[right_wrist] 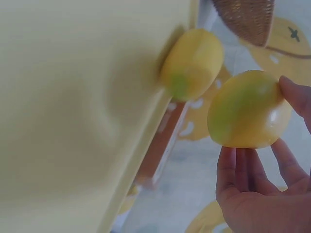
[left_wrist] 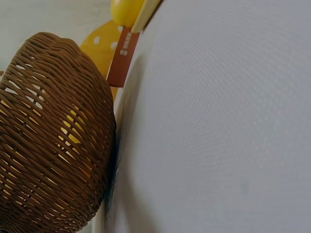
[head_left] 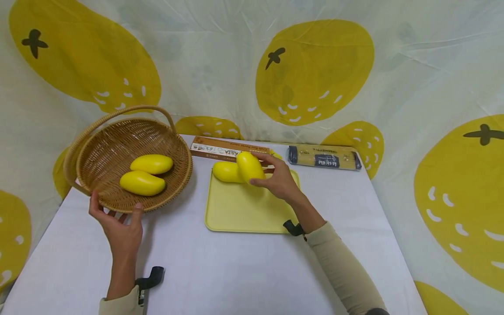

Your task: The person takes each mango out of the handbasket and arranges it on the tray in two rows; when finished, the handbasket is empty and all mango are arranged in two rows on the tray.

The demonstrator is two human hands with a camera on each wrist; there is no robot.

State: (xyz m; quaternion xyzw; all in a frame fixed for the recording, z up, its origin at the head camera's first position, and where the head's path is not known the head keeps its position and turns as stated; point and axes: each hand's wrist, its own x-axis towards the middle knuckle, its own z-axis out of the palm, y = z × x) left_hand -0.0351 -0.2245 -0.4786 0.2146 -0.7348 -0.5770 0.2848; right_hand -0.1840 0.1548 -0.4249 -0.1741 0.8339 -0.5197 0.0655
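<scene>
Right hand (head_left: 280, 179) is clamped on a yellow mango (head_left: 250, 166), fingers and thumb curled round its near end, holding it just above the far left part of the yellow tray (head_left: 244, 210). Right wrist view confirms: fingertips (right_wrist: 291, 94) on one side, palm cupped under it

Second mango (head_left: 226, 172) lies on the tray's far left corner, touching or just beside the held one

Left hand (head_left: 120, 227) holds the near rim of the wicker basket (head_left: 106, 148), thumb over the edge, fingers underneath. Basket looks tipped up toward the camera, two more mangoes (head_left: 146, 175) lying side by side inside

Handling, my read:
- skin is smooth and glossy, so likely slippery; wrap around the widest part rather than pinching a tapered end
- oval shape will roll if set on flat tray or table
- looks light enough for one hand; can't tell real fruit from a plastic copy, so treat as bruisable and don't drop it
- basket is stiff woven cane, light; rim or handle are the good grab points

Behind the tray: a brown pasta box (head_left: 230, 150) at far centre and a spaghetti packet (head_left: 323, 157) far right, both flat on the white table (head_left: 236, 271)
</scene>
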